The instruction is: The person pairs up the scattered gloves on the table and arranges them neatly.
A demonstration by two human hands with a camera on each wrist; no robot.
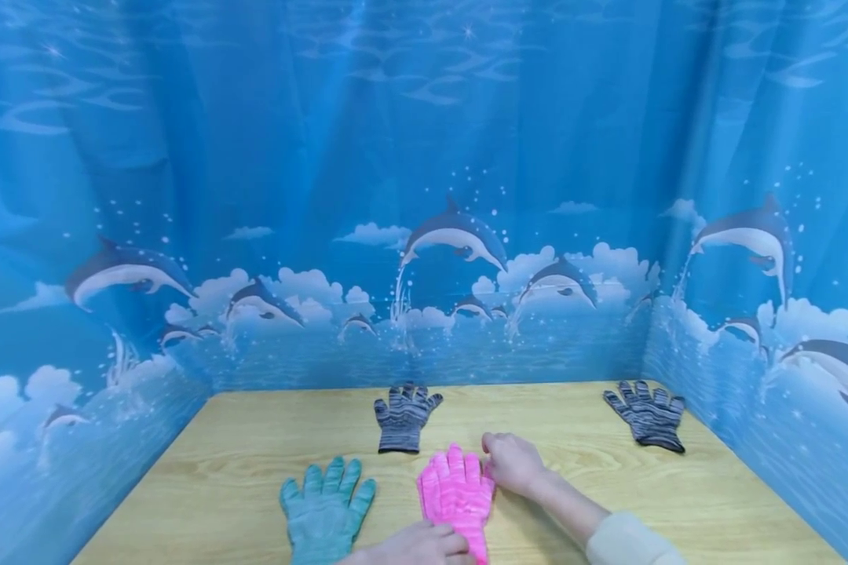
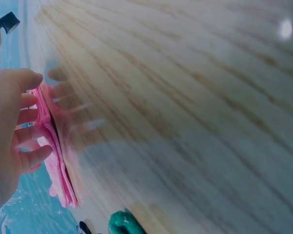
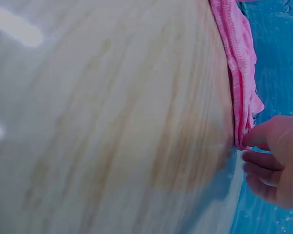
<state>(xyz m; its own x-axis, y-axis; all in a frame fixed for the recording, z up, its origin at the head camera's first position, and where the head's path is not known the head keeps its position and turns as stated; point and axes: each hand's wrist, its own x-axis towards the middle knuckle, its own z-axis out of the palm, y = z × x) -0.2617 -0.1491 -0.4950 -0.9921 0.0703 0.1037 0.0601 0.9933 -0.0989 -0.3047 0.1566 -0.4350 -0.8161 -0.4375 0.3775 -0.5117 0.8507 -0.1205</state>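
Observation:
A pink knit glove (image 1: pixel 459 490) lies on the table with its fingers pointing away; its edge shows layers in the right wrist view. My left hand (image 1: pixel 417 545) rests over its cuff end, fingers loosely extended against the pink fabric (image 2: pixel 53 161). At the glove's right side, my right hand (image 1: pixel 512 464) has its fingers bent and pinches the edge by a finger of the glove, as the right wrist view shows near the fabric's end (image 3: pixel 241 92). Left of it lies a green knit glove (image 1: pixel 327 502), fingers spread, its lower end cut off by the frame.
One dark grey striped glove (image 1: pixel 403 421) lies farther back near the middle of the wooden table (image 1: pixel 254 435), another grey striped glove (image 1: pixel 648 416) at the back right. A blue curtain (image 1: pixel 424 157) printed with dolphins encloses the back and sides.

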